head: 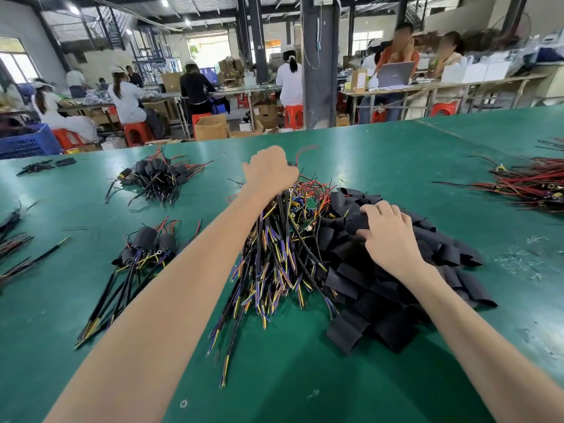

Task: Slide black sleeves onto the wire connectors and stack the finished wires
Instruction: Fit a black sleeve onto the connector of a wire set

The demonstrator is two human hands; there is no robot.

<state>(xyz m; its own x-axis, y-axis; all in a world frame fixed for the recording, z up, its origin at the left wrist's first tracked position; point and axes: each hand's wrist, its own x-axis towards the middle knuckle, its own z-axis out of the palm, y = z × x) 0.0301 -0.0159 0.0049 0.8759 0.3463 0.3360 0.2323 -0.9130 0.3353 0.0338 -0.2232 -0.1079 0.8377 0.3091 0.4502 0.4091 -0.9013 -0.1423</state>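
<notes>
Two bare forearms reach over the green desk (pixel 305 377). Left hand (pixel 270 172) is a closed fist at the far end of the one big wire pile (pixel 274 254), apparently gripping wires, though its fingers are hidden. Right hand (pixel 390 236) curls fingers and thumb on the one heap of black sleeves (pixel 381 300), which touches the pile's right side. Its wires are black-jacketed with yellow, purple and blue cores. Two sleeved stacks lie left: far stack (pixel 158 178), near stack (pixel 146 245). One red bundle (pixel 534 184) lies far right.
</notes>
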